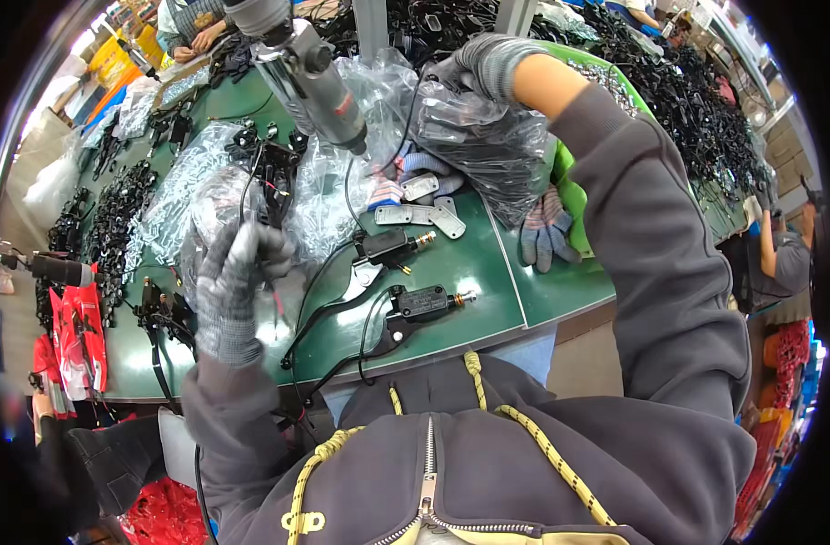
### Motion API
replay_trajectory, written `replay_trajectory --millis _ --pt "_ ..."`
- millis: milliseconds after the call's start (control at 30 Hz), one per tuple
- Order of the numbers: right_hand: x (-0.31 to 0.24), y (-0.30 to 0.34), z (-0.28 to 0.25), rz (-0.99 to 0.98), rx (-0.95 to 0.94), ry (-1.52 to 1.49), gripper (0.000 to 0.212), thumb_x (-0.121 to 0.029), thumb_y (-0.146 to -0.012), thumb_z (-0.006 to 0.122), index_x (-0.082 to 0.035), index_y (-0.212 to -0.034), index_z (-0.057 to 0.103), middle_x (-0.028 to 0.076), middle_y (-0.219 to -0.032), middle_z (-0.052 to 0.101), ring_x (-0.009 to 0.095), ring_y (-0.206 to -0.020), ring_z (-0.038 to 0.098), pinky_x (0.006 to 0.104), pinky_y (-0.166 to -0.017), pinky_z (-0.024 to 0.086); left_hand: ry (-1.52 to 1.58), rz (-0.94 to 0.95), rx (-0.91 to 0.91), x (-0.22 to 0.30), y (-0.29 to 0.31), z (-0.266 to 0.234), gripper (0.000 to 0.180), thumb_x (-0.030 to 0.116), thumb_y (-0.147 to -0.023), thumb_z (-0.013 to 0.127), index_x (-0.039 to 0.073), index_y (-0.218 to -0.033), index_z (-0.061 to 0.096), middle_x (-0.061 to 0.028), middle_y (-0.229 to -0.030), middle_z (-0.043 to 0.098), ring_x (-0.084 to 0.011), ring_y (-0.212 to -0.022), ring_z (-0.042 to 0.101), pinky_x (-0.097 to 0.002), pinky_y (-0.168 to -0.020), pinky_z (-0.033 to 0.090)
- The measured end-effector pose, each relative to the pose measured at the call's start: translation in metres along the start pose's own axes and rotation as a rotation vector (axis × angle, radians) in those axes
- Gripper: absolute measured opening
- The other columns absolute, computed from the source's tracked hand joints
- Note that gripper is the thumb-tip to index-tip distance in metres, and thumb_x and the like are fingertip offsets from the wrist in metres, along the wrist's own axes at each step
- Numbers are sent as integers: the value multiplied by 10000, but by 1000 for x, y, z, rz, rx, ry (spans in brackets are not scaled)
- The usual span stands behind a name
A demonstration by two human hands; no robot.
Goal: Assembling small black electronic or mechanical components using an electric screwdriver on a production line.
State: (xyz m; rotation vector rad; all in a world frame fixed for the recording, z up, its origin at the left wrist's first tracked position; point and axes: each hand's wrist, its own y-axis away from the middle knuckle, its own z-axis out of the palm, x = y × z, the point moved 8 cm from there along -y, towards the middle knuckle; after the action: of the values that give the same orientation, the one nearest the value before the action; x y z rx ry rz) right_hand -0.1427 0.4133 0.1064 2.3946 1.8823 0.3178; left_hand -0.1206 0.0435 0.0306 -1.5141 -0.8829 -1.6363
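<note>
My left hand (236, 270), in a grey knit glove, is raised over the left part of the green table (469, 263). Its fingers are pinched together by a thin black cable (248, 189); a little motion blur softens them. Reaching far forward, my right hand (478, 68), gloved too, is at the top of a clear plastic bag (483, 136) full of dark parts. A black cable (409, 127) runs down from its curled fingertips. Between the arms lie two black brake levers with cylinder bodies, the upper one (386, 245) and the lower one (424, 304). Several metal plates (419, 214) lie beyond them.
A grey power screwdriver (319, 91) hangs over the table. Striped work gloves (546, 227) lie beside a green bin (571, 195). Bagged silver bolts (174, 204) and black parts (119, 222) cover the left side. Black parts (678, 113) are heaped at far right; other people work around.
</note>
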Motion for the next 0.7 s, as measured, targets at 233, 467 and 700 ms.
replay_trajectory --millis 233,467,700 --pt "32 -82 52 -317 -98 187 504 -207 -879 694 -97 -1346 542 178 -1150 660 344 -1064 665 413 -909 539 -1606 227 463 52 39 -60 286 150 -849 726 87 -1123 673 -174 -1161 640 -345 -1103 608 -451 -938 491" --pt "46 -105 66 -946 157 -180 498 -197 -869 676 -128 -1348 560 171 -1170 664 344 -1102 651 405 -937 511 -758 556 -72 42 20 62 307 92 -842 728 97 -1145 679 -124 -1112 631 -255 -1011 641 -303 -861 512" --pt "-26 -31 18 -458 159 203 437 -134 -846 637 -109 -1282 620 181 -1208 669 330 -1152 637 371 -953 511 -568 113 -378 -24 -17 95 461 178 -887 755 95 -1311 594 -116 -1162 628 -248 -1134 592 -359 -990 469"
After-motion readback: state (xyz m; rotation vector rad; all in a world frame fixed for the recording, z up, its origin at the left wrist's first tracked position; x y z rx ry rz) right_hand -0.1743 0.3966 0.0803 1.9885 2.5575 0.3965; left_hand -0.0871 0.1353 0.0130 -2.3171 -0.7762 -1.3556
